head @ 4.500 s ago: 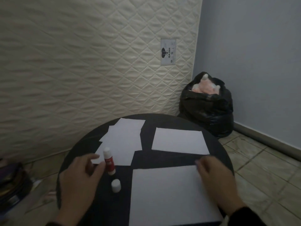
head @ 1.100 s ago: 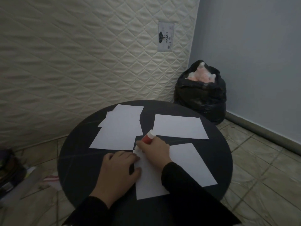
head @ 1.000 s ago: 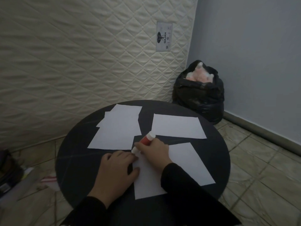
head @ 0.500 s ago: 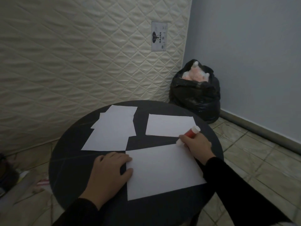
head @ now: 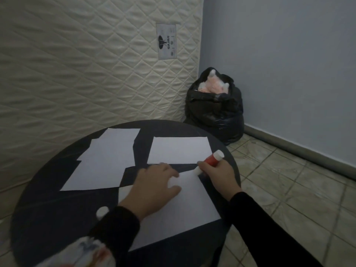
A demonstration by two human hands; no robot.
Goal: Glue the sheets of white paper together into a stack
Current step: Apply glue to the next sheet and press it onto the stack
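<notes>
While my left hand (head: pixel 154 182) has slid up from the sheet's near-left corner to the middle of its far edge, my right hand (head: pixel 217 174) is back at the far-right corner of that same sheet, glue stick (head: pixel 209 162) in its grip. Half a second ago the stick's tip was at that corner too, with my left palm flat well down the left side; now the left hand is spread over the top of the near sheet (head: pixel 185 209), fingers loose and flat, pressing rather than gripping, a little blurred from the move. The right hand is wrapped round the red barrel, white tip down on the paper's corner, white base pointing up and away toward the desk's far-right edge.

The near sheet lies at the desk's (head: pixel 48 209) near-right side, turned slightly askew. Beyond it, by the far-right edge, lies a single white sheet (head: pixel 179 152), and at the far-left a loose pile of sheets (head: pixel 102 160) overlapping one another. The glue cap (head: pixel 102 211) stands alone by my left cuff, near the desk's near-left edge.

So, as I read it, I'm gluing along the far edge, and the left hand came up to pin the paper close to where the stick drags, so it won't skid or wrinkle. Nothing is stacked on this sheet yet; more glue strokes first, then one of the far sheets comes over on top.
</notes>
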